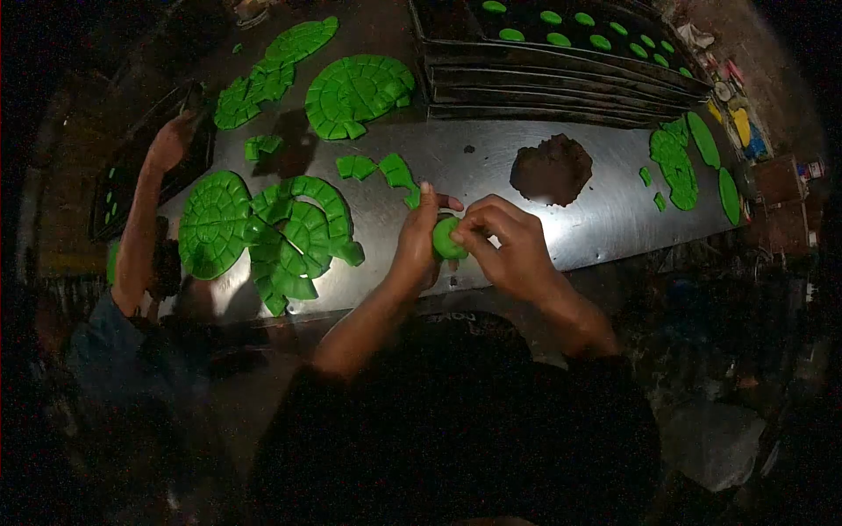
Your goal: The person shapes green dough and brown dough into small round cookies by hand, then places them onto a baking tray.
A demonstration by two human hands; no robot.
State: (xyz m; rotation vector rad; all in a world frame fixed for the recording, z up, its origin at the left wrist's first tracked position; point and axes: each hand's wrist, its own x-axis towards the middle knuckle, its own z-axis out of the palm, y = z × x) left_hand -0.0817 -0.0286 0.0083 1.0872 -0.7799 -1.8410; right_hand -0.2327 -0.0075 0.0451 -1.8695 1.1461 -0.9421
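Observation:
Close in front of my body, a small rounded piece of green dough (450, 241) rests in my left hand (417, 238), whose thumb points up. The fingers of my right hand (511, 241) pinch the dough's right edge. Just beyond my left hand lie loose cut pieces of green dough (396, 170). A dark brown lump of dough (551, 170) sits on the metal table (491, 158), past my right hand. What the dough looks like underneath is hidden by my fingers.
Scored green dough rounds (213, 225) lie to the left, more (360, 95) further back. Stacked black trays (561, 79) stand at the back, the top one holding several green discs. At left, a co-worker's hand (173, 140) reaches over a dark tray (189, 167). Green sheets (674, 171) lie right.

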